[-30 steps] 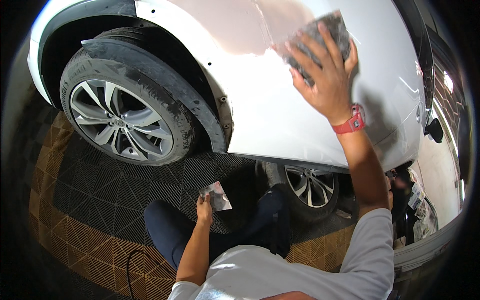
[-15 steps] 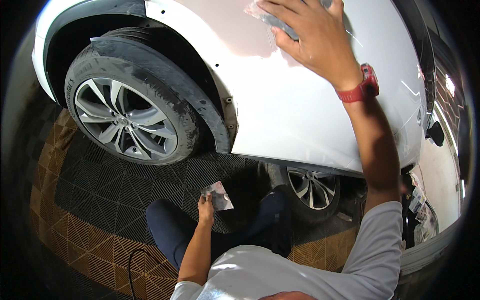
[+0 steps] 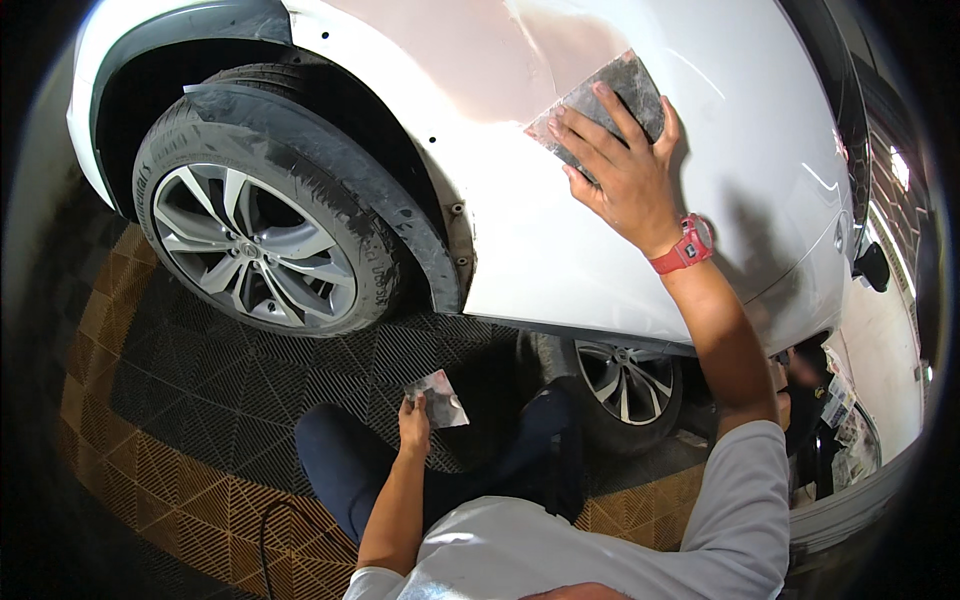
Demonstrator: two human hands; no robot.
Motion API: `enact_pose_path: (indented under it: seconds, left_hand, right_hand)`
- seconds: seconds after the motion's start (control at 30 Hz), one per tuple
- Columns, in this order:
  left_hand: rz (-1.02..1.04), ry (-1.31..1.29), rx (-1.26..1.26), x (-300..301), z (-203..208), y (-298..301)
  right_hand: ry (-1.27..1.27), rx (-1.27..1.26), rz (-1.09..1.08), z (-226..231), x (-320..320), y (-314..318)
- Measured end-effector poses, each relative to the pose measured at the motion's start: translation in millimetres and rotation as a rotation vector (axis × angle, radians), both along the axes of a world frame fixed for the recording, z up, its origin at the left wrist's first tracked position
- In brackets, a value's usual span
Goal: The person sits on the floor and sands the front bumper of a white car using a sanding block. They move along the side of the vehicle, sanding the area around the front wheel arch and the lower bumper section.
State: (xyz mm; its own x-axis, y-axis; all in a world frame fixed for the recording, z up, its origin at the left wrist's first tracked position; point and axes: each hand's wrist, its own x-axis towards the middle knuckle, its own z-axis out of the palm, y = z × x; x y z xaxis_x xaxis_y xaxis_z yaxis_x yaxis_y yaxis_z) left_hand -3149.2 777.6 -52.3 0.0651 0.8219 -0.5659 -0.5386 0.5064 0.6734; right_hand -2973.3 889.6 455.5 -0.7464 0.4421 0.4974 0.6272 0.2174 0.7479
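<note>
My right hand, a red watch on its wrist, presses a flat grey putty spreader against the white car panel. Its fingers are spread across the sheet, with the thumb at the lower edge. Pinkish-beige filler coats the panel's upper part, and a wet streak of it reaches the spreader. Low over my lap, my left hand grips a second thin sheet, a putty plate, by one edge. Smears of pinkish and dark paste lie on that plate.
A front wheel stands at the left under a loose dark arch trim. Another wheel is beyond my knees. Black and tan grid tiles cover the floor. A black cable lies at lower left. Another person is partly visible at right.
My right hand has drawn the spreader down and slightly right across the panel, leaving a smoothed streak of filler above it. The left hand with its plate has barely moved.
</note>
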Motion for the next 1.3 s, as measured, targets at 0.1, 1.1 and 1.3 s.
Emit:
enact_pose_path:
  seconds: [0.1,1.1,1.3]
  left_hand:
    - [0.039,0.021,0.021,-4,-6,-5]
    - [0.436,0.484,0.757,-47,222,-6]
    - [0.498,-0.049,0.516,-36,199,8]
  right_hand:
    - [0.048,0.023,0.055,-17,6,5]
    - [0.622,-1.007,0.024,-210,-32,-167]
    - [1.16,-1.374,0.472,-192,-40,-174]
